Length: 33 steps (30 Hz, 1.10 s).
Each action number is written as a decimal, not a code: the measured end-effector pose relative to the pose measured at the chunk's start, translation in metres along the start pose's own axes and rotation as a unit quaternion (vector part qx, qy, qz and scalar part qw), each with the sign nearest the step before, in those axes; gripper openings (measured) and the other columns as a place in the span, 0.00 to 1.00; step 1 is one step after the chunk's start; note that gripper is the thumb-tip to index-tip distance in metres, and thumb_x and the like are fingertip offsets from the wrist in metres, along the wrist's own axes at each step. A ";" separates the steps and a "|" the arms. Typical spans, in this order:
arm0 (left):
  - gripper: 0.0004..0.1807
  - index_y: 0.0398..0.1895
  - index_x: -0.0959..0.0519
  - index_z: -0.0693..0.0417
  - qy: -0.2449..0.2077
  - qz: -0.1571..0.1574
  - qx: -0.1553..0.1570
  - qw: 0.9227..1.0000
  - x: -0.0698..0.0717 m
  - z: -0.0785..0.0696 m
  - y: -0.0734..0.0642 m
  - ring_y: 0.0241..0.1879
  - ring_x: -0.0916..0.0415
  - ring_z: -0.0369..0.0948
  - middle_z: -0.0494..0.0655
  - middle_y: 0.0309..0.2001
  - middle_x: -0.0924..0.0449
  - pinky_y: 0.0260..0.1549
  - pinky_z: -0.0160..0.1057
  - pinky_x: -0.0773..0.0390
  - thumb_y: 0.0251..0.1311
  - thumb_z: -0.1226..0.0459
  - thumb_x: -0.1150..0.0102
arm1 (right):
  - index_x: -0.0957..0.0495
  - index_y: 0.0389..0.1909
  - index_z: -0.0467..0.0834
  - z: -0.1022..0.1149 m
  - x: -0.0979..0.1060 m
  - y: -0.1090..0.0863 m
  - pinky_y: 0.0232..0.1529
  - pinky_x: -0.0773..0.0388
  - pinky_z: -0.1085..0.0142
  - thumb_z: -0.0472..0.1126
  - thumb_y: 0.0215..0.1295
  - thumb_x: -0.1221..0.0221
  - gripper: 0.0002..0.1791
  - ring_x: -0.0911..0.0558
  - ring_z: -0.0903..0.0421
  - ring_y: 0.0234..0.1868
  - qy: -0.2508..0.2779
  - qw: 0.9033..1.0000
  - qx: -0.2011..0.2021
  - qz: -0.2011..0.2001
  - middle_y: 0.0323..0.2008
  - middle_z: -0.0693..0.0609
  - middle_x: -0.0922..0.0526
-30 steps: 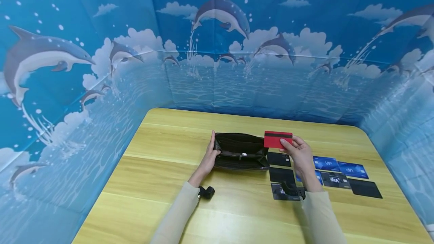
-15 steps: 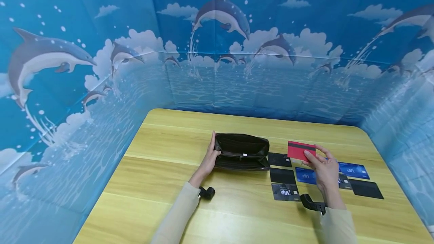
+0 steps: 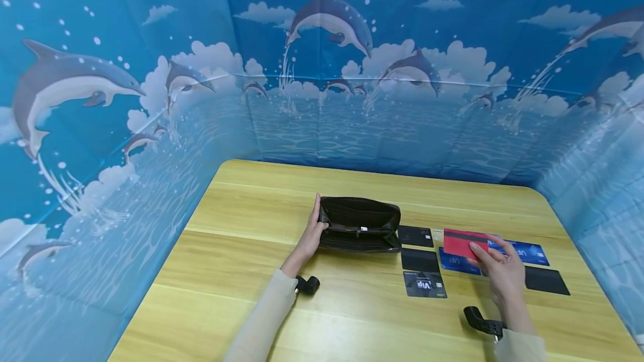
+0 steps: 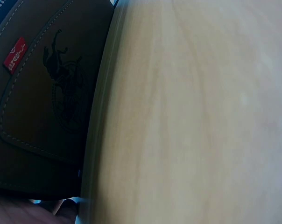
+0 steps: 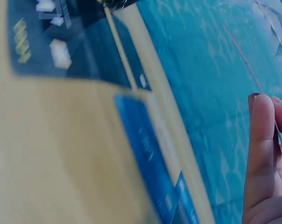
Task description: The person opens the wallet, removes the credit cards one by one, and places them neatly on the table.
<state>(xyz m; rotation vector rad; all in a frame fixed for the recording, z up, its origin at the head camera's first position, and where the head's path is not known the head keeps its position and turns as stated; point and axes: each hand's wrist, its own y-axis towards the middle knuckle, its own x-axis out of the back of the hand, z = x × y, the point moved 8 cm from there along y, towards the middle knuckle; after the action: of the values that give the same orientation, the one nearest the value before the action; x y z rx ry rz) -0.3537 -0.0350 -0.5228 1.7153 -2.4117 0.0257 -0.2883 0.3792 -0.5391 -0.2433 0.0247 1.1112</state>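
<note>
A black zip wallet (image 3: 362, 214) stands open on the table, its dark inner compartments showing. At its left end my left hand (image 3: 309, 239) grips the side, thumb over the inner edge. Its brown-looking outer face, with a red tag (image 4: 15, 55), fills the left of the left wrist view. My right hand (image 3: 507, 278) pinches a red card (image 3: 459, 243) with a dark stripe, between thumb and fingers, over blue cards at the right. In the right wrist view that red card appears edge-on. Part of the card group is hidden behind the hand.
Beside the wallet lie a black card (image 3: 415, 236), a plain black card (image 3: 420, 260) and a grey VIP card (image 3: 425, 285) in a column. Further right are blue cards (image 3: 528, 253) and another black card (image 3: 547, 280). A dolphin-print curtain (image 3: 322, 122) surrounds the wooden table (image 3: 352, 317).
My right hand has carried the red card from the wallet's right end rightward and down toward the blue cards. The left hand and wallet have stayed in place.
</note>
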 end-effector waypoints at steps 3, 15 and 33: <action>0.40 0.74 0.74 0.41 0.000 0.000 -0.002 1.000 0.000 0.000 0.000 0.71 0.76 0.46 0.45 0.74 0.79 0.65 0.56 0.59 0.69 0.73 0.68 | 0.31 0.59 0.46 -0.008 0.010 0.000 0.29 0.22 0.69 0.40 0.51 0.30 0.33 0.15 0.56 0.24 -0.020 1.000 -0.009 0.005 0.20 0.52 0.24; 0.41 0.74 0.74 0.41 -0.001 -0.002 0.002 1.000 -0.001 0.001 0.001 0.71 0.75 0.46 0.45 0.74 0.78 0.65 0.56 0.59 0.68 0.73 0.67 | 0.31 0.51 0.52 -0.032 0.040 -0.007 0.31 0.21 0.66 0.43 0.51 0.29 0.28 0.15 0.55 0.26 -0.154 0.983 -0.087 0.056 0.25 0.56 0.16; 0.40 0.74 0.74 0.42 0.005 -0.007 0.004 1.000 0.000 -0.002 0.000 0.71 0.75 0.47 0.45 0.74 0.78 0.65 0.56 0.60 0.68 0.72 0.67 | 0.36 0.60 0.32 -0.036 0.058 -0.010 0.20 0.28 0.67 0.55 0.51 0.31 0.44 0.23 0.52 0.23 -0.391 0.917 -0.082 -0.004 0.24 0.50 0.20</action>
<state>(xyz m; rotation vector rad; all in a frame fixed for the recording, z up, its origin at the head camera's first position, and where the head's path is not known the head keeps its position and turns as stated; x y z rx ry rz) -0.3535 -0.0345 -0.5205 1.7320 -2.3952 0.0407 -0.2500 0.4193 -0.5809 0.0676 -0.7870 1.1380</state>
